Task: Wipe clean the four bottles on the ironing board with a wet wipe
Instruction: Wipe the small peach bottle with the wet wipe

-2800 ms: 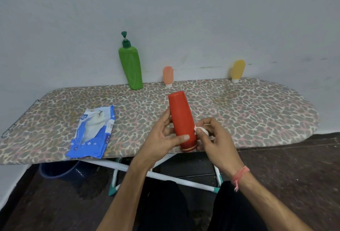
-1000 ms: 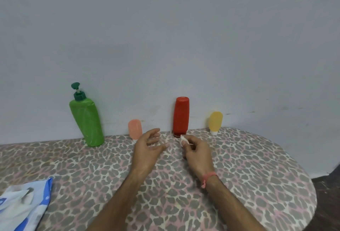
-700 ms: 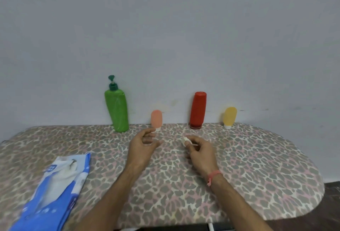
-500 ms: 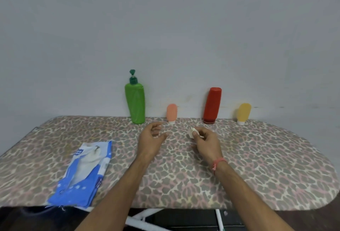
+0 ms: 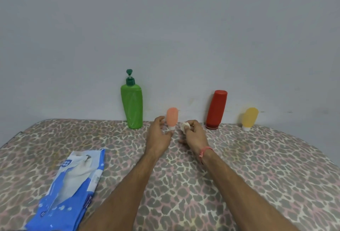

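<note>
4 bottles stand along the far edge of the ironing board: 1 green pump bottle, 1 small peach bottle, 1 red bottle and 1 small yellow bottle. 1 blue wet-wipe pack lies near the front left corner. 1 crumpled white wipe is in view. 2 hands show, 1 left hand and 1 right hand, with 1 pink wrist thread.

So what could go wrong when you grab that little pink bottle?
The pink bottle stands upside down on its small cap, so the left hand might knock it over while reaching. It could also roll into the green bottle close by. The wipe is bunched small in the right hand, so it might slip out.
</note>
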